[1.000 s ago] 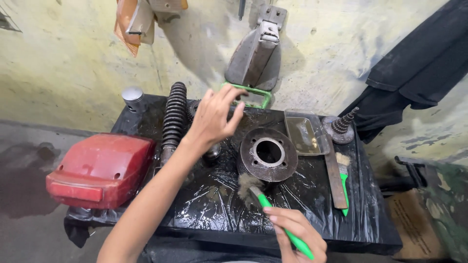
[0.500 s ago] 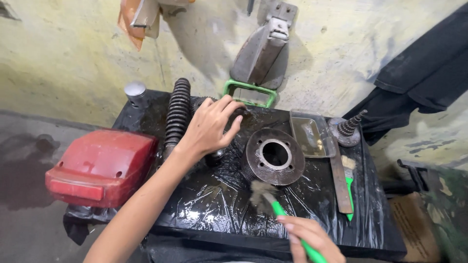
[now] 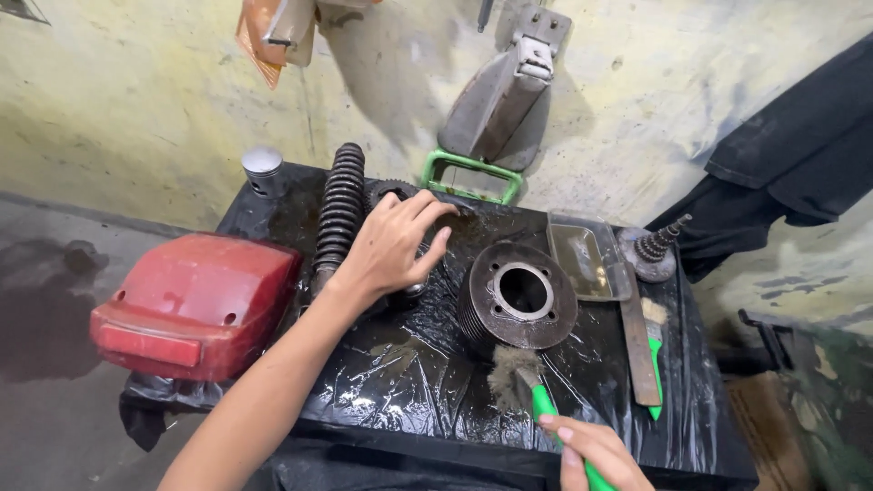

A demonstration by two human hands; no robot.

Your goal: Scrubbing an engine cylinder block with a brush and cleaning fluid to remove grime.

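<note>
A round finned metal engine cylinder (image 3: 518, 293) stands on a table covered in black plastic sheet (image 3: 400, 382). My right hand (image 3: 596, 455) grips a green-handled brush (image 3: 536, 395) whose dirty bristles sit against the cylinder's near side. My left hand (image 3: 393, 244) reaches over a small dark metal part (image 3: 411, 291) left of the cylinder, fingers curled down on it; what it grips is hidden. A black ribbed rubber boot (image 3: 338, 216) lies just left of that hand.
A red plastic cover (image 3: 195, 305) sits at the table's left edge. A shiny piston (image 3: 264, 170) stands at the back left. A clear tray (image 3: 587, 259), a flat file (image 3: 638, 350), a second green brush (image 3: 655, 359) and a conical spring (image 3: 657, 247) lie right. A green frame (image 3: 471, 177) leans on the wall.
My left hand has dropped from above the cylinder to the small part at its left. The brush has moved up against the cylinder's near side. The view has shifted slightly.
</note>
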